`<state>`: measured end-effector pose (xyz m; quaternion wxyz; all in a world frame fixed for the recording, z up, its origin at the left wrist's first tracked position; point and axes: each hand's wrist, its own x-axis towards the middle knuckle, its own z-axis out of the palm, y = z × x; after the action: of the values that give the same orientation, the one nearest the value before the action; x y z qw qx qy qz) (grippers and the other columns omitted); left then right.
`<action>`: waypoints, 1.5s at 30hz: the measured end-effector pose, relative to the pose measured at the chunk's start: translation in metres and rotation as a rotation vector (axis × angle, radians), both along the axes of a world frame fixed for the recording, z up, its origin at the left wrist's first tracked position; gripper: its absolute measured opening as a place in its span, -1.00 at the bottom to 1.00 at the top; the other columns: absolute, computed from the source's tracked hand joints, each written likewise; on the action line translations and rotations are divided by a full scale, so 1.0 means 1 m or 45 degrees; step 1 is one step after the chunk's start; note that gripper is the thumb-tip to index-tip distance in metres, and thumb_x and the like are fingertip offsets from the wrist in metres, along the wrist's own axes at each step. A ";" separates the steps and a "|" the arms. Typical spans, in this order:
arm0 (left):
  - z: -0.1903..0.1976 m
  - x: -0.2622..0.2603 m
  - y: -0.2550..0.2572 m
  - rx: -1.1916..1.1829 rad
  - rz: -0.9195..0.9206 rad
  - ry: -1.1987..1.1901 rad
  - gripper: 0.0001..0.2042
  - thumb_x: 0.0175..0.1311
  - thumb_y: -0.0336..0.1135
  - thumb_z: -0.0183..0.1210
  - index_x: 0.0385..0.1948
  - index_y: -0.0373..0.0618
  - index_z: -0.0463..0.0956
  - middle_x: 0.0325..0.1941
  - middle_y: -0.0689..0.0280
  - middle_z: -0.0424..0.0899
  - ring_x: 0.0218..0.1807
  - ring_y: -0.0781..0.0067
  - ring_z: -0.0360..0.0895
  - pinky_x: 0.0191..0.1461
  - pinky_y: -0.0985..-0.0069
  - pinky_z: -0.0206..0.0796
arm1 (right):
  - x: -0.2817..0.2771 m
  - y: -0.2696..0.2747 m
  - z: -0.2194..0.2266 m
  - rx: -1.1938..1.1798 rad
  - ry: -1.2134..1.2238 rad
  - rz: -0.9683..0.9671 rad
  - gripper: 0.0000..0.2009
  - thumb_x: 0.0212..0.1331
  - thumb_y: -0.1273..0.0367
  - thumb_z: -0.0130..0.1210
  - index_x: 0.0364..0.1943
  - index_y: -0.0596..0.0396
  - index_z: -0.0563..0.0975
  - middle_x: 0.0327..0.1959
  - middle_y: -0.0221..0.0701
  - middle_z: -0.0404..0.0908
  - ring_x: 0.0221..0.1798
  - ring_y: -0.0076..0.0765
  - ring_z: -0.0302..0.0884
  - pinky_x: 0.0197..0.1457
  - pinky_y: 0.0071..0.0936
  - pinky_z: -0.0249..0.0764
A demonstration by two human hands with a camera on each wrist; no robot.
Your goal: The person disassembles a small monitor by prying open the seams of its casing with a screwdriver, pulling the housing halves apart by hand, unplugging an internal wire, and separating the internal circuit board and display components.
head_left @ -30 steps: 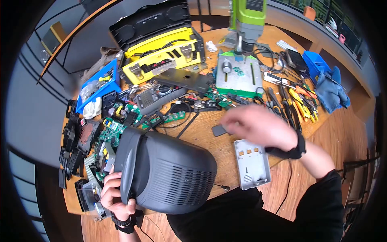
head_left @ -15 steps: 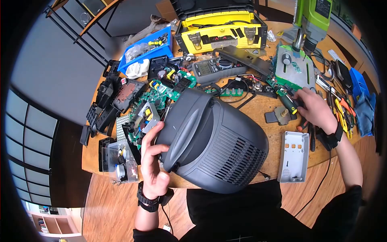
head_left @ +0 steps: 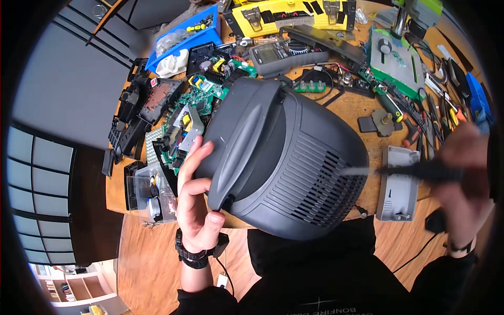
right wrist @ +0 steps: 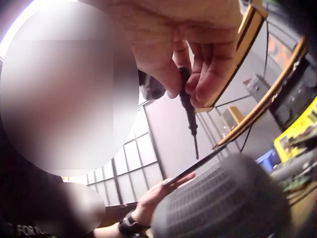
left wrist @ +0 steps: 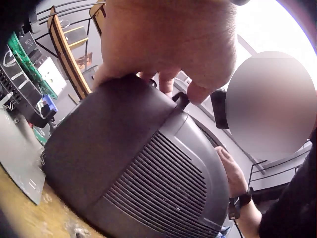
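Note:
A black vented appliance (head_left: 310, 136) with a carry handle (head_left: 244, 147) lies tilted at the table's near edge. My left hand (head_left: 197, 207) grips it at the handle side, thumb by the handle's lower end and fingers behind it; the left wrist view shows the hand over the dark casing (left wrist: 114, 134). In my right hand (head_left: 464, 176), blurred, is a black screwdriver (right wrist: 188, 106), pinched between thumb and fingers. Its shaft points left and overlaps the vent slots in the head view. The right wrist view has the tip above the casing.
Circuit boards (head_left: 205, 94) and black plastic parts (head_left: 157, 100) crowd the left side. A multimeter (head_left: 286, 55) lies behind the appliance. Right of it stand a grey plastic case (head_left: 396, 184), a brass-coloured part (head_left: 383, 123) and a drill stand (head_left: 396, 63). Hand tools (head_left: 441, 105) lie far right.
My right hand reached over the tools at the right, then came back nearer with a screwdriver in it. The left hand stays on the appliance. The head view has swung right and down.

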<state>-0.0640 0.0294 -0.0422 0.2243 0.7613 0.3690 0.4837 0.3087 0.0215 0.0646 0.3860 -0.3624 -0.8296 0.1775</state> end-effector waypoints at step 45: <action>-0.012 0.017 -0.021 0.001 0.252 -0.071 -0.49 0.27 0.24 0.13 -0.27 -0.12 0.43 0.20 -0.08 0.51 0.42 -0.04 0.24 0.49 -0.01 -0.07 | -0.097 0.016 -0.035 -0.037 -0.090 0.178 -0.68 -0.16 0.53 0.39 -0.26 0.33 0.57 -0.55 -0.23 0.55 -0.62 -0.29 0.54 -0.63 -0.51 0.40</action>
<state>-0.0469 0.0080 -0.0542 0.1853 0.7074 0.4358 0.5247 0.2116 0.0374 0.0296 0.3378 -0.3154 -0.8632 0.2032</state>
